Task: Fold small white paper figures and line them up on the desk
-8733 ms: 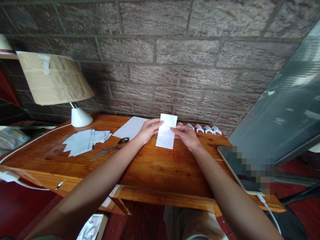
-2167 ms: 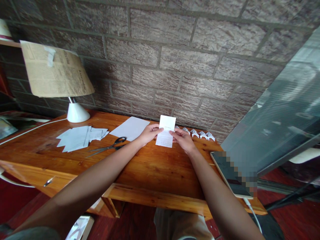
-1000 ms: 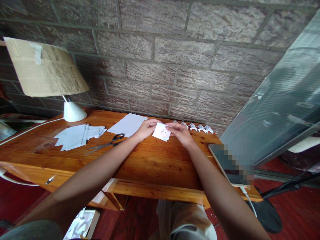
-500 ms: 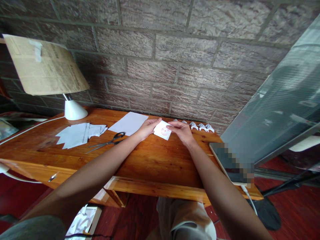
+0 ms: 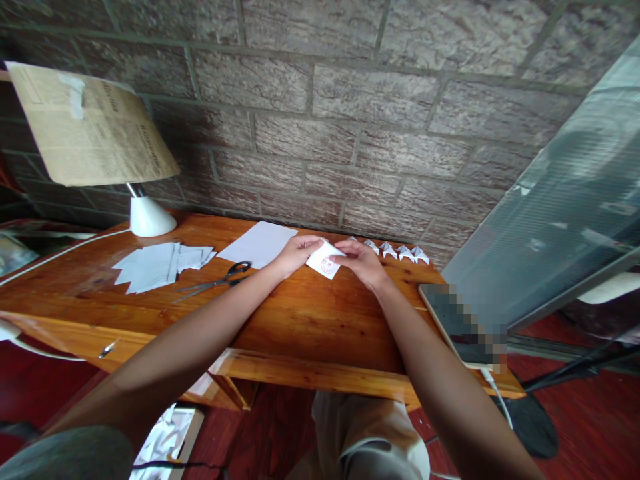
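Note:
Both my hands meet over the far middle of a wooden desk (image 5: 310, 327). Between them is a small folded white paper (image 5: 326, 262) with a red round stamp on it. My left hand (image 5: 295, 253) pinches its left edge with closed fingers. My right hand (image 5: 363, 262) covers its right side, fingers curled onto the paper. The paper rests low, close to the desk top.
Scissors (image 5: 215, 281) lie left of my hands, by a white sheet (image 5: 257, 243) and a pile of cut paper (image 5: 155, 265). Several small folded paper shapes (image 5: 400, 252) line the back edge. A lamp (image 5: 145, 217) stands far left; a tablet (image 5: 457, 323) lies right.
The tall paper strip held upright earlier is now folded down into a small square with the red stamp showing. Both hands stay on it and have closed in tighter.

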Demonstrator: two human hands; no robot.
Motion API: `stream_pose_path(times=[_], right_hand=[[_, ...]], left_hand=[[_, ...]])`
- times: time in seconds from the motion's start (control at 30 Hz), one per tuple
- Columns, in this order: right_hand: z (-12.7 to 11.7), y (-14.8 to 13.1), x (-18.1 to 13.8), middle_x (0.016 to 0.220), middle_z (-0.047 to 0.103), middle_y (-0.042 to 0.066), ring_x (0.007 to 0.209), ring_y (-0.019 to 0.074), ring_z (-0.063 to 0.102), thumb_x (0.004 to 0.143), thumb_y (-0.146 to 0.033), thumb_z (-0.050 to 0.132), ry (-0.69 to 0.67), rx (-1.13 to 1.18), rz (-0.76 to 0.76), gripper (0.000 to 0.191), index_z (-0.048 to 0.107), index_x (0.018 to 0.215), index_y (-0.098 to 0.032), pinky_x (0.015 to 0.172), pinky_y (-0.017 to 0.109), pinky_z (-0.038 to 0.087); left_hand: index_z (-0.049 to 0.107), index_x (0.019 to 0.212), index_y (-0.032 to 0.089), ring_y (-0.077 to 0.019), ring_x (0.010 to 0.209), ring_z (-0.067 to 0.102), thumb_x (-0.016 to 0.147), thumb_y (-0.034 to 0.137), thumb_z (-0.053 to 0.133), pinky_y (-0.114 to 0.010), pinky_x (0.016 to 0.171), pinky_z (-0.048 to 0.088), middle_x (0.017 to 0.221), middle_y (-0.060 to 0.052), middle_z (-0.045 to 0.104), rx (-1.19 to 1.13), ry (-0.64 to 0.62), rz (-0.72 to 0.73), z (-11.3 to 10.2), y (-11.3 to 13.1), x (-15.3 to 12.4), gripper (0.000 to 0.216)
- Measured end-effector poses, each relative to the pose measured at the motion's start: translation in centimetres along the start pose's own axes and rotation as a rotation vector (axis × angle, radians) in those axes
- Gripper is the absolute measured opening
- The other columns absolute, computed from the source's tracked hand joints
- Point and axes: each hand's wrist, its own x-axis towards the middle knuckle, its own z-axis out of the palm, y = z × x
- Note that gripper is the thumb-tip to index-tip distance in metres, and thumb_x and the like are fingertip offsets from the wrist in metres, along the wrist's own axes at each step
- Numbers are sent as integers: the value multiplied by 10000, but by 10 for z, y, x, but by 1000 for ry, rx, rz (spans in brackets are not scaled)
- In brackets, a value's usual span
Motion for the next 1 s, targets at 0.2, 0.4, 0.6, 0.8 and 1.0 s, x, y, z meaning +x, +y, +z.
stream_pose_path(times=[0.2, 0.4, 0.6, 0.8, 1.0], right_hand=[[-3, -8, -3, 855, 733, 22, 768, 154, 667, 639, -404, 792, -54, 47, 119, 310, 737, 850, -185, 770, 312, 550], [-6, -8, -5, 833, 735, 23, 715, 143, 667, 600, -376, 826, -83, 41, 159, 310, 752, 827, -178, 737, 297, 569], [-6, -7, -2, 862, 736, 18, 778, 147, 675, 626, -361, 815, 1, 118, 159, 272, 736, 828, -198, 802, 312, 562], [-10, -8, 1, 902, 738, -1, 832, 141, 675, 615, -362, 821, 114, 240, 133, 260, 724, 814, -227, 863, 310, 540], [-7, -16, -5, 998, 736, 14, 896, 164, 680, 604, -297, 823, -61, 119, 151, 320, 733, 903, -230, 889, 301, 520]], left_hand=[[720, 956, 119, -155, 656, 602, 657, 463, 753, -262, 621, 436, 787, -59, 718, 42, 16, 22, 0, 3, 0, 457], [718, 952, 118, -151, 650, 606, 676, 464, 742, -252, 602, 433, 777, -59, 717, 86, -6, 49, 1, 5, -2, 443], [676, 1062, 154, -172, 770, 651, 644, 396, 790, -307, 729, 498, 896, -67, 722, -99, 37, -15, 2, 8, -1, 496], [703, 888, 132, -187, 838, 667, 615, 363, 817, -372, 846, 512, 902, -81, 719, -161, 28, -24, 1, 9, 0, 375], [716, 906, 140, -184, 802, 663, 640, 428, 784, -343, 801, 519, 841, -64, 728, -47, 23, 48, 1, 15, -4, 398]])
